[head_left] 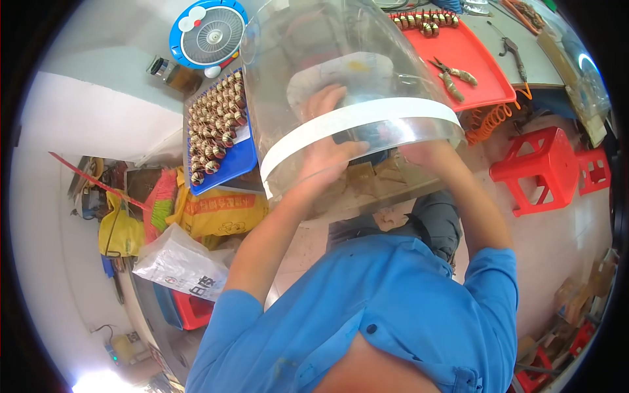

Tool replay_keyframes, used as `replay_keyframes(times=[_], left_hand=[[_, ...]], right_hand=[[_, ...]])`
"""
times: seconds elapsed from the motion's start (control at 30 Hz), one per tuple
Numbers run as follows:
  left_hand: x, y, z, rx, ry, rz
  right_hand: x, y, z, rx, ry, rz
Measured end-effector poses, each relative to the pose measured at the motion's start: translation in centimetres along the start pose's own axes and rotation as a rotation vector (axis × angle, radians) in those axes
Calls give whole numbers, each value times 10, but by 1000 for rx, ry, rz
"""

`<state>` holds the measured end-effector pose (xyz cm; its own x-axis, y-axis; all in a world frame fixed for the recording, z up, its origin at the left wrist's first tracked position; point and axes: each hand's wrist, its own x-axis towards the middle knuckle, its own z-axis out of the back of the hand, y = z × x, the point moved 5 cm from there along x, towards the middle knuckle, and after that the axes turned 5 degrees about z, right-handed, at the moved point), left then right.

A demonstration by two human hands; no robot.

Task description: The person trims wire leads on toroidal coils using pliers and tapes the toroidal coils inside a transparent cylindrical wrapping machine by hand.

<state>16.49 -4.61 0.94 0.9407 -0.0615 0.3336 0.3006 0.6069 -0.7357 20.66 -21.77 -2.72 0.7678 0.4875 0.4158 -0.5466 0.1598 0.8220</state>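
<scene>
A large clear plastic cover (288,59), its near rim bound with a white band (367,114), stands over the bench in front of me. Both of my hands reach in beneath that rim. Through the plastic I see my left hand (327,154) with its thumb and fingers apart; the band crosses in front of it. My right hand (422,154) is at the rim's right side, its fingers hidden by the band and glare. Beyond my left fingers lies a whitish pad (347,73) with a yellow mark. Whatever sits between my hands is unclear.
To the left, a blue tray (226,171) carries rows of wound copper parts (213,134), near a blue fan (213,36) and a jar (175,75). On the right, a red tray (481,59) holds pliers (452,77) and more wound parts. A red stool (540,167) stands below.
</scene>
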Motion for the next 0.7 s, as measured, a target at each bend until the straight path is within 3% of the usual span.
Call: replay_keyframes(times=[0.03,0.1,0.3,0.37,0.43,0.57,0.7], left_hand=[[1,1,0,3,3,3],[0,3,0,13,-8,-10],[0,1,1,0,-34,5],[1,1,1,-19,-41,48],[0,-1,2,-40,-42,110],[-1,5,-2,-168,-35,155],[-2,9,-4,-273,-18,172]], right_hand=[[4,6,1,-18,-10,-12],[9,24,2,-345,81,-140],[16,30,7,-590,136,70],[19,32,16,-133,87,-135],[21,35,15,179,-11,-189],[28,23,3,450,-210,-94],[37,15,-3,453,-197,-79]])
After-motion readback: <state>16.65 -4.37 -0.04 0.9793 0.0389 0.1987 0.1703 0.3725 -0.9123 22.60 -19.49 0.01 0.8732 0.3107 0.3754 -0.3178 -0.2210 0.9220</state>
